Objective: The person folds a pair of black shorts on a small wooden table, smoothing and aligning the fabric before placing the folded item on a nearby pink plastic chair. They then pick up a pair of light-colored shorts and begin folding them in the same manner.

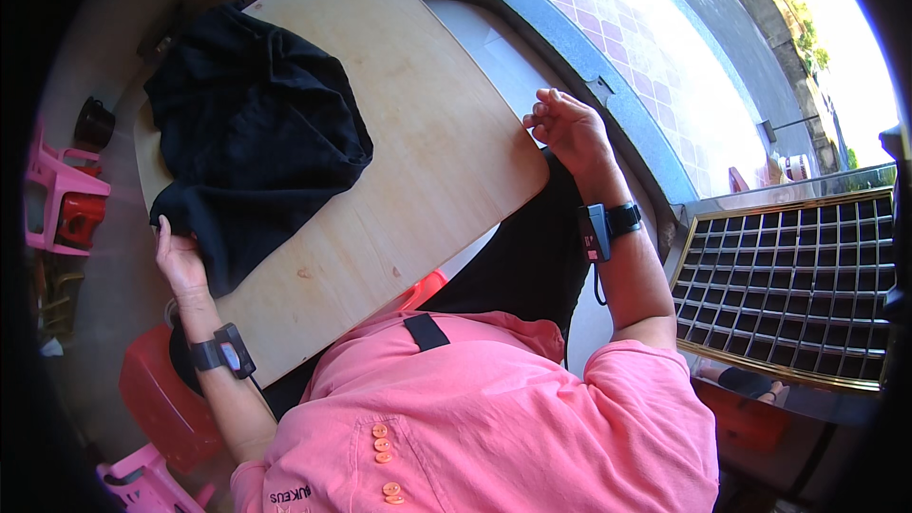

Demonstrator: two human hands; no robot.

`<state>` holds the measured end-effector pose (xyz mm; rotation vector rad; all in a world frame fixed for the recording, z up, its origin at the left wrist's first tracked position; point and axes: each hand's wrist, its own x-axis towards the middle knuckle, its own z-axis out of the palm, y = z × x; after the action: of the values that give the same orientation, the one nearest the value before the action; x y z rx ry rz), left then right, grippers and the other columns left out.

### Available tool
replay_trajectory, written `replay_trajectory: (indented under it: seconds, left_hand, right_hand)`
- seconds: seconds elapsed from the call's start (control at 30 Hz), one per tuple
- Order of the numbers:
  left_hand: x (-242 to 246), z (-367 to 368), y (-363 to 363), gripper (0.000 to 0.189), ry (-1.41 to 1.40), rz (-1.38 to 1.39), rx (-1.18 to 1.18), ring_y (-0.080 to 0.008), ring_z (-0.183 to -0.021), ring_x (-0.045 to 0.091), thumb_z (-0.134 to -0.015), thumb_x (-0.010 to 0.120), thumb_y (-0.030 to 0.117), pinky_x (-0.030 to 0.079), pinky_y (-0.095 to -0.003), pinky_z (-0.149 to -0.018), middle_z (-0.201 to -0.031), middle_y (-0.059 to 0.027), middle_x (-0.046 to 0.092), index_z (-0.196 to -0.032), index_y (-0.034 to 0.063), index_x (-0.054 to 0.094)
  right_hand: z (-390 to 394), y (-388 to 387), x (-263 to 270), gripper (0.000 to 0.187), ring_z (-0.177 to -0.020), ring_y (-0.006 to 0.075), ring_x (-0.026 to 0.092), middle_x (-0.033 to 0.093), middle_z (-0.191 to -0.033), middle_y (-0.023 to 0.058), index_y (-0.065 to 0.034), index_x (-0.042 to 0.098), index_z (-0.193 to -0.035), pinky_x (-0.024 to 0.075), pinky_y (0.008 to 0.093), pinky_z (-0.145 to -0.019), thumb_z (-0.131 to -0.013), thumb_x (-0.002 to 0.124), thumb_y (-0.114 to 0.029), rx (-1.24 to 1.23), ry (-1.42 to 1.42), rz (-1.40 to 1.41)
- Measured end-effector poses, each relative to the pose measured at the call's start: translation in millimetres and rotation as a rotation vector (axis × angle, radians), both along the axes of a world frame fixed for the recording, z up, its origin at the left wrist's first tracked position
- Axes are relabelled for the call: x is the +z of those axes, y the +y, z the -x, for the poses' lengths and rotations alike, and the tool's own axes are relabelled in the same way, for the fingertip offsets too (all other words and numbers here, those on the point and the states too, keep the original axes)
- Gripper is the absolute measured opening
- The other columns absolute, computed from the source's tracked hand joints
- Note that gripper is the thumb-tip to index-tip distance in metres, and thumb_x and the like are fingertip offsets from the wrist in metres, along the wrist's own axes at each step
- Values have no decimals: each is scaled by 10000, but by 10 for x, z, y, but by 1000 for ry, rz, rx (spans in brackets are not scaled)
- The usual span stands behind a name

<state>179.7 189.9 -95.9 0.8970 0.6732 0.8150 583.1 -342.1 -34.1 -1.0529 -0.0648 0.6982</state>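
Observation:
A black cloth, possibly a garment, (256,114) lies rumpled over the left part of a light wooden table (427,178). At its lower left corner my left hand (178,255) pinches the fabric, thumb on top and the fingers partly hidden beneath it. My right hand (570,125) is raised beside the table's right edge, palm up with curled fingers, and holds nothing. It is apart from the cloth.
Pink plastic stools (50,192) and a dark pot (95,122) are on the floor at the left. A red plastic chair (167,399) stands near my left forearm. Metal lattice doors (784,285) flank a doorway on the right, with a raised stone sill (605,85).

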Motion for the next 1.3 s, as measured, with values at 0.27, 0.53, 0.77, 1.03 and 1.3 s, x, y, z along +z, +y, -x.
replay_trajectory:
  seconds: [0.27,0.53,0.77,1.03,1.3]
  left_hand:
    - [-40,49,67,330,-48,15,-81,-252,-1080,673,-1032,635,338,515,-386,-961,-1179,-95,734,-1174,49,707]
    - [-52,64,54,336,-48,9,-66,-244,-1079,675,-1029,638,328,515,-377,-955,-1181,-94,734,-1189,39,698]
    - [64,-24,-104,310,19,-10,-6,-202,-999,665,-1029,630,351,487,-330,-832,-1138,-69,735,-1155,77,701]
    - [134,-45,-190,311,3,-1,-12,-202,-970,665,-1035,619,354,477,-313,-801,-1113,-62,743,-1140,77,714]
    - [-71,99,73,391,-15,73,-75,-247,-1093,666,-1047,601,355,501,-381,-975,-1222,-95,728,-1223,19,697]
  right_hand:
    - [-58,-10,34,110,-725,235,709,696,-830,120,28,683,-938,546,295,-661,-970,679,-77,-7,-149,201]
    - [-221,41,169,185,-630,209,667,618,-719,62,-43,645,-811,502,291,-599,-960,717,-126,0,-223,513]
    - [-343,-9,77,403,-535,232,596,435,-554,8,-95,518,-682,441,346,-524,-1007,684,-266,-32,-47,452]
    - [-442,-56,12,473,-546,222,580,430,-575,2,-123,469,-648,451,351,-540,-1041,637,-325,77,36,248]
    - [-340,-39,30,293,-744,232,690,579,-724,37,-109,557,-783,509,326,-657,-1023,667,-237,32,-137,420]
